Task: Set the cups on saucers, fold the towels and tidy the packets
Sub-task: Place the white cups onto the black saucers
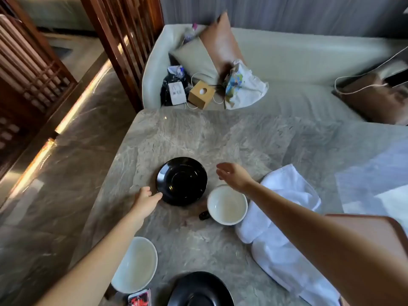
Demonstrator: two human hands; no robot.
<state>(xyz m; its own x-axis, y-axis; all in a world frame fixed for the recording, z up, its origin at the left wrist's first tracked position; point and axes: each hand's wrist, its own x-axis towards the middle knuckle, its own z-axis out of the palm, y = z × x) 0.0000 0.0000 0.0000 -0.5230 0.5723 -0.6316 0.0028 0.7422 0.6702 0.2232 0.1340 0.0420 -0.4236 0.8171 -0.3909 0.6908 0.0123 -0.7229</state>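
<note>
Counted around the marble table (198, 133): two black saucers, one (182, 181) at the table's middle and one (199, 290) at its near edge. Two white cups, one (227, 204) just right of the middle saucer and one (134, 265) at the near left edge. One white towel (280, 228) lies along the right side. One red-printed packet (139, 297) sits at the near edge. Two hands reach over the table, the left (144, 200) and the right (233, 175). Beyond the far edge, one wooden tissue box (201, 93).
</note>
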